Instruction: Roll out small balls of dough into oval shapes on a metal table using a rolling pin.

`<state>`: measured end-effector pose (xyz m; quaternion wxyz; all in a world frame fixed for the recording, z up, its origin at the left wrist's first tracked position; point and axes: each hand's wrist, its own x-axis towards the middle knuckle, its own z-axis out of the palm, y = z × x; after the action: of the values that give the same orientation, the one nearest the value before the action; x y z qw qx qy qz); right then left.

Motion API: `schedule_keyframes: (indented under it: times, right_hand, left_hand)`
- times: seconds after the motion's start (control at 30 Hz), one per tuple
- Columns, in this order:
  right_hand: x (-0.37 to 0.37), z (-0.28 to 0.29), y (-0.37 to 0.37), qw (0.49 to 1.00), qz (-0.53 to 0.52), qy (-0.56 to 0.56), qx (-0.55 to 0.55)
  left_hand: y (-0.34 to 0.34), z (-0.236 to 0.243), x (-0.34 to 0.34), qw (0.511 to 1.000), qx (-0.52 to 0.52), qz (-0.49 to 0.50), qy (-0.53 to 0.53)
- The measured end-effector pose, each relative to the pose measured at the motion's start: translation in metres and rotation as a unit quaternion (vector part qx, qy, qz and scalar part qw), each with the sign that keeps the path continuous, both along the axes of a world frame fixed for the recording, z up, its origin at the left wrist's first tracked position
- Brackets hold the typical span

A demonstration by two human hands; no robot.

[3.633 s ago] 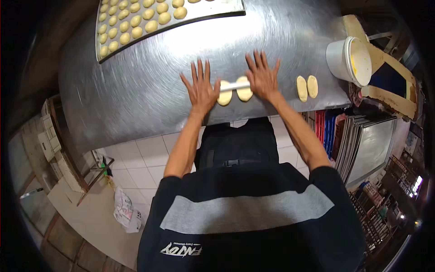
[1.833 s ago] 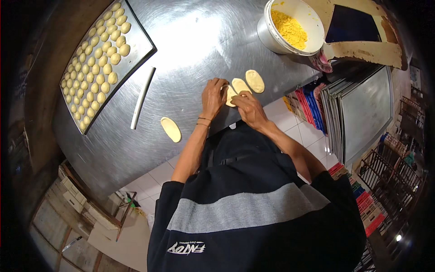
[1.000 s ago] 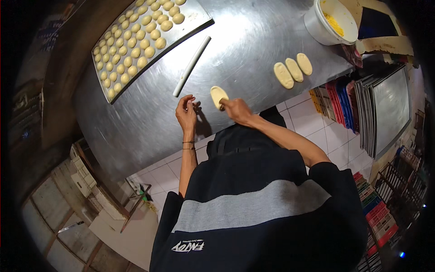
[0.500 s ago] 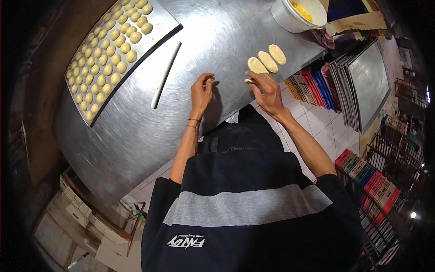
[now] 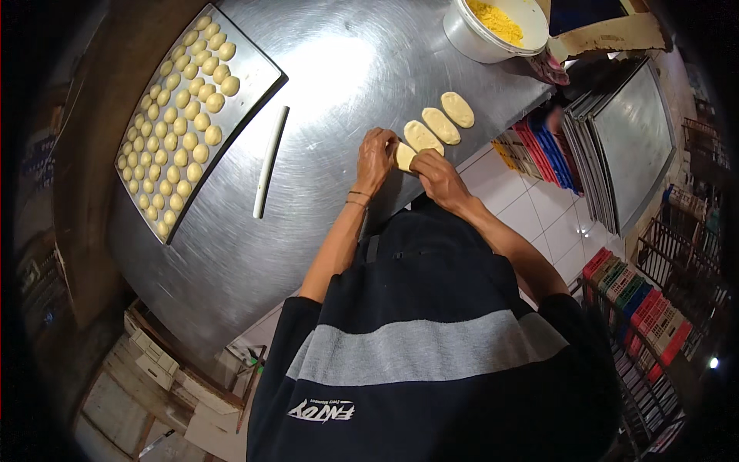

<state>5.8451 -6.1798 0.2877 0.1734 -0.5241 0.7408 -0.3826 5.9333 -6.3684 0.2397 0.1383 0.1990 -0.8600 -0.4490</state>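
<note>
A flattened oval of pale dough (image 5: 403, 157) lies at the near end of a slanting row on the steel table. My left hand (image 5: 375, 162) has its fingers curled at the dough's left edge. At its right edge, the bent fingers of my right hand (image 5: 439, 175) grip the dough and partly cover it. Beyond it in the row are three more flat dough ovals, the nearest one (image 5: 423, 137), a middle one (image 5: 441, 126) and the farthest one (image 5: 458, 109). A pale rolling pin (image 5: 271, 163) rests to the left of my hands.
A metal tray (image 5: 256, 71) with many round dough balls lies at the far left of the steel table (image 5: 231, 269). A white tub (image 5: 471, 45) with yellow shreds (image 5: 498, 21) stands at the far right. Stacked metal sheets (image 5: 633, 142) and coloured crates (image 5: 539, 154) are beyond the table's right edge.
A fourth dough oval now lies at the near end of the row. My left hand has moved right to it; my right hand has moved lower and left. The whole view has shifted a little.
</note>
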Motion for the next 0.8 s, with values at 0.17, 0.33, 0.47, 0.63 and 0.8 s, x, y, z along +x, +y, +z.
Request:
schedule_keyframes:
  times: [0.17, 0.33, 0.47, 0.63, 0.8]
  right_hand:
    - [-0.003, -0.006, 0.012, 0.989, 0.059, -0.027, 0.132]
    - [-0.001, 0.034, 0.013, 0.965, 0.142, 0.02, 0.221]
    - [-0.025, 0.062, -0.03, 0.904, 0.218, -0.035, 0.367]
    - [-0.032, 0.047, -0.17, 0.967, 0.199, -0.03, 0.158]
    - [-0.011, 0.023, -0.374, 0.983, 0.175, -0.043, 0.041]
  left_hand:
    - [0.002, 0.0, 0.001, 1.0, 0.0, 0.006, 0.01]
    - [-0.011, 0.01, 0.016, 0.996, 0.086, 0.014, 0.019]
    - [-0.056, 0.022, 0.069, 0.984, -0.018, 0.172, 0.03]
    - [-0.123, 0.024, 0.17, 0.9, -0.161, 0.349, -0.205]
    - [-0.128, 0.009, 0.234, 0.923, -0.135, 0.331, -0.141]
